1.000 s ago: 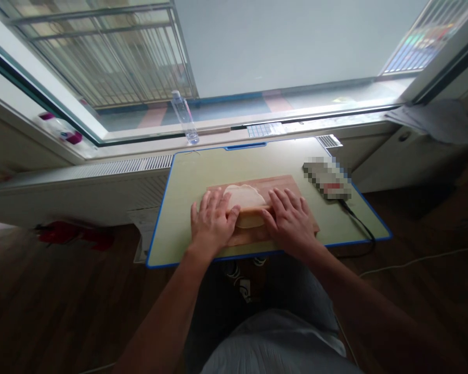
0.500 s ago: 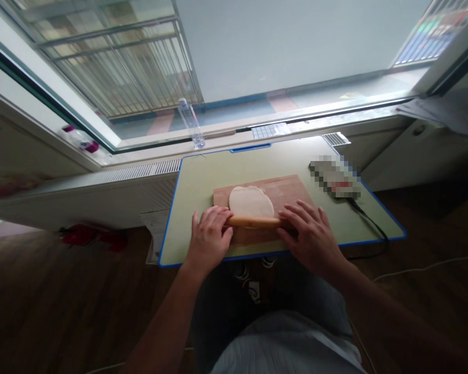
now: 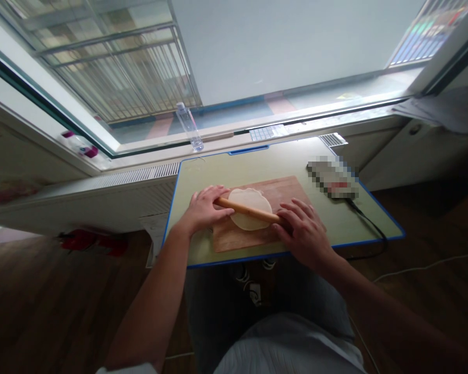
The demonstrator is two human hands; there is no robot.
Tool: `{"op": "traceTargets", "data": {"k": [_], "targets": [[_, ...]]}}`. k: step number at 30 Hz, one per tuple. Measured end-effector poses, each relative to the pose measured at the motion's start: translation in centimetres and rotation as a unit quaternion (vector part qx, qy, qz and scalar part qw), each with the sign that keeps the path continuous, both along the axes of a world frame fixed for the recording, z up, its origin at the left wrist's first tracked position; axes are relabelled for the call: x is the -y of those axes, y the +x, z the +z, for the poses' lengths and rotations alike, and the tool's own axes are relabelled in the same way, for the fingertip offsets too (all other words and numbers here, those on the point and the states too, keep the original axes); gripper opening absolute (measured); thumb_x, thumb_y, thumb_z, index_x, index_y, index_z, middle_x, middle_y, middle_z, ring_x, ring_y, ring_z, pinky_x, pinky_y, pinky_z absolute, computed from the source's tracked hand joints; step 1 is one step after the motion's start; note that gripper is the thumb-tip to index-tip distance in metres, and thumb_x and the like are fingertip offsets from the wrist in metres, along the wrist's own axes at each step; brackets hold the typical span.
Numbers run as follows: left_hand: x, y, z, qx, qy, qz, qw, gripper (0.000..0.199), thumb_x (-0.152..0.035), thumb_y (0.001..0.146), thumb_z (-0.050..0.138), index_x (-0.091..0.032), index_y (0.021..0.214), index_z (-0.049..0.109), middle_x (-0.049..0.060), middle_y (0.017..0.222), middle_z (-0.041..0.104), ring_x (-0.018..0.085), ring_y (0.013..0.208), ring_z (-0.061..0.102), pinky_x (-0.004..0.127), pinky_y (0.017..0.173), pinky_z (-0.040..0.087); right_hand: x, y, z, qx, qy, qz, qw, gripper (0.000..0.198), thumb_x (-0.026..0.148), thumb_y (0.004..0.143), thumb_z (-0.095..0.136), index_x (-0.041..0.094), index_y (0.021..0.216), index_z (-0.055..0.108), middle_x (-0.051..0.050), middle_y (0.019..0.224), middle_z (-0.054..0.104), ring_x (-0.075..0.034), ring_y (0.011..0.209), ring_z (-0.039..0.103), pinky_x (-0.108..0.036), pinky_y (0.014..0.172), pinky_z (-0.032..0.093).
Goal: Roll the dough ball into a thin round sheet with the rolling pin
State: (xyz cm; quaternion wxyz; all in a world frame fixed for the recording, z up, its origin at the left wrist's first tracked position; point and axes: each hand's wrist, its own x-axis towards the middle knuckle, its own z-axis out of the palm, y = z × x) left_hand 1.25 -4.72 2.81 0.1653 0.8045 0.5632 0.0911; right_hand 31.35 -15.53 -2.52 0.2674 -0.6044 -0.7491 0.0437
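Note:
A wooden rolling pin (image 3: 251, 211) lies slantwise across a flat, roundish sheet of dough (image 3: 253, 197). Its left end is higher in the picture than its right. My left hand (image 3: 207, 208) is closed on the left end, the thumb along the near side. At the right end my right hand (image 3: 302, 226) is closed round the pin, its fingers reaching over the top and hiding that tip. Under the dough is a wooden board (image 3: 234, 240), which rests on a pale green table (image 3: 203, 174) with a blue edge.
A blurred-out device (image 3: 333, 179) with a black cable (image 3: 368, 218) lies on the table's right side. On the windowsill behind stand a clear bottle (image 3: 190, 127) and, further left, a bottle with a purple cap (image 3: 80, 144). A red object (image 3: 81, 239) is on the floor at left.
My left hand has moved up and away from me with its end of the rolling pin, so the pin now slants over the dough's middle. My right hand stays nearly in place.

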Motion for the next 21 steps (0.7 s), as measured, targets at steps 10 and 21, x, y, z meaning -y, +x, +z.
{"op": "traceTargets", "data": {"k": [10,21], "targets": [[-0.9,-0.1,-1.2,0.054,-0.039,0.030,0.997,0.066,-0.047,0.083,0.081,-0.031,0.147,0.071,0.002,0.146,0.077,0.031,0.135,0.069,0.041,0.121,0.051,-1.3,0.7,-1.3,-0.001,0.082,0.009,0.997,0.022,0.047,0.103,0.072,0.027,0.112,0.079,-0.011,0.148,0.074,-0.040,0.154,0.051,-0.067,0.128,0.038],[2.1,-1.1,-2.4,-0.030,0.070,0.161,0.984,0.053,-0.055,0.096,0.076,-0.029,0.142,0.070,0.009,0.144,0.075,0.035,0.137,0.066,0.049,0.122,0.045,-7.7,0.6,-0.9,0.038,0.102,0.057,0.992,0.022,0.042,0.101,0.076,0.027,0.115,0.080,-0.012,0.149,0.073,-0.040,0.153,0.052,-0.067,0.131,0.030]]}}
